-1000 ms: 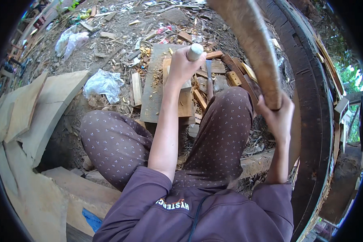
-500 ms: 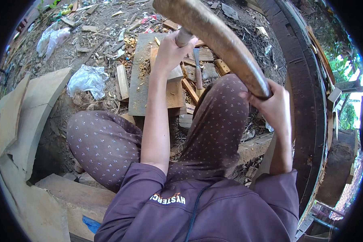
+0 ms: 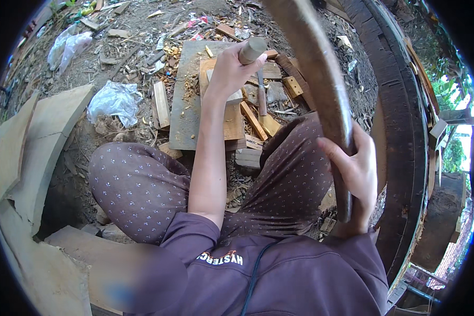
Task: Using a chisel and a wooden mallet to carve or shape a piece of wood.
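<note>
My left hand (image 3: 228,71) is closed around the round wooden handle (image 3: 253,48) of what looks like a chisel, held upright; its blade is hidden behind the hand. Beneath that hand lies a pale wood block (image 3: 235,98) on a brown board (image 3: 233,125). My right hand (image 3: 357,166) grips a long, thick wooden club (image 3: 321,68) near its lower end. The club rises past my right knee and leaves the upper edge of the view, clear of the handle. A second chisel (image 3: 262,97) with a brown handle lies just right of the board.
A grey plank (image 3: 185,124) strewn with wood chips supports the board. Wood offcuts (image 3: 253,120) lie to its right. Plastic bags (image 3: 115,102) rest on the littered ground at left. A large curved dark timber (image 3: 400,121) stands close by my right arm, and pale curved planks (image 3: 47,137) lean at left.
The club has swung to the right and stands steeper, its lower end nearer my body. My left hand has shifted slightly right, the handle's round end now turned toward me.
</note>
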Available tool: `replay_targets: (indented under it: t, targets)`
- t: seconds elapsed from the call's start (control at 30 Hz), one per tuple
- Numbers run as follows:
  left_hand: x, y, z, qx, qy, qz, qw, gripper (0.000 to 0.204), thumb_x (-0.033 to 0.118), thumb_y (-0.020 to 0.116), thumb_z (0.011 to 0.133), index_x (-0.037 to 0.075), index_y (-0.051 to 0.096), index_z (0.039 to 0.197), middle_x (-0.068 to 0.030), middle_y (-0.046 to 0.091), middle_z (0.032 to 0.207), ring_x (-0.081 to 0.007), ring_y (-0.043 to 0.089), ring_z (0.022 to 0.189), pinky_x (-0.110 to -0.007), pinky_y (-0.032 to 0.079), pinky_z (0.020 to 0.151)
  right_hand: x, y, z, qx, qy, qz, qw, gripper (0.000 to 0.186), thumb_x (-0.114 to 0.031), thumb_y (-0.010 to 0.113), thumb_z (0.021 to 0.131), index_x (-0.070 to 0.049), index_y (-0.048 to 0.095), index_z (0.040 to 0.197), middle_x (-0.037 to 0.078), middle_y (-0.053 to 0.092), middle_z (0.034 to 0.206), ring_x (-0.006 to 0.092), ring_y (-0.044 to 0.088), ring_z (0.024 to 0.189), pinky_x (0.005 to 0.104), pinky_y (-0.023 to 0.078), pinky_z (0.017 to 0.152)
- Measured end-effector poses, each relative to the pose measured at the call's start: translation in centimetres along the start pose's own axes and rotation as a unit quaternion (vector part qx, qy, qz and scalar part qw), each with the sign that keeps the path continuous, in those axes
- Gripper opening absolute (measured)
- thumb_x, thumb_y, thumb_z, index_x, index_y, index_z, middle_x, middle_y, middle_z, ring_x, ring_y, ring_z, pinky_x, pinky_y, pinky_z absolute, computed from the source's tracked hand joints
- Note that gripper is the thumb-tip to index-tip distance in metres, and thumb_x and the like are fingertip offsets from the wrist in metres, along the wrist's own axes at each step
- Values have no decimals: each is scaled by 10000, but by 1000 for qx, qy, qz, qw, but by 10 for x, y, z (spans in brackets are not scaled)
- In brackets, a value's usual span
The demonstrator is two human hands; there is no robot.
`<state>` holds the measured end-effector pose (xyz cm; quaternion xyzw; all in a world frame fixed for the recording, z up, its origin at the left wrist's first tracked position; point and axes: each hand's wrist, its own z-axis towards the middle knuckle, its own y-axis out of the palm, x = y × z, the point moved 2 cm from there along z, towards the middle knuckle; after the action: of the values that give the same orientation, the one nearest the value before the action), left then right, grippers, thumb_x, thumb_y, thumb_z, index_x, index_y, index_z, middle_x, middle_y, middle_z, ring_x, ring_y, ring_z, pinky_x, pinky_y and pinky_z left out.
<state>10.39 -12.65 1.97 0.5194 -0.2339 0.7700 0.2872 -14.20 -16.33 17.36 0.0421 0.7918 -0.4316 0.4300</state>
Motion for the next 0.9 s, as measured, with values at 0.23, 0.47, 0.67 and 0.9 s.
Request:
replay_targets:
  t: [0.23,0.47,0.67,0.9]
  targets:
    - [4,2,-1,-28,-24,11,999,235,203,726,826,24,677,971,-30,650,780,-95,589,721,-291,481,677,28,15,-6,-33,-38,149,988,424,-125,740,768,43,553,1110,28,589,696,91,571,535,233,449,473]
    - [-10,-5,-9,-9,-56,60,997,240,198,724,825,11,675,967,-56,656,746,-123,604,680,-316,477,633,9,20,-7,53,-33,159,985,453,-149,748,791,27,526,1144,49,607,769,78,521,493,230,431,438]
    - [-5,5,-8,-5,-4,68,998,238,189,711,836,0,675,976,-65,666,752,-129,605,669,-316,477,628,18,31,-8,23,-27,111,993,467,-196,742,810,27,534,1163,47,602,722,83,540,494,227,447,439]
    - [-6,6,-9,-5,-74,53,996,234,167,714,819,18,681,997,-57,677,768,-128,644,715,-313,518,669,2,15,-21,107,-62,178,976,452,-134,760,756,33,558,1125,37,595,713,84,529,503,226,431,455]
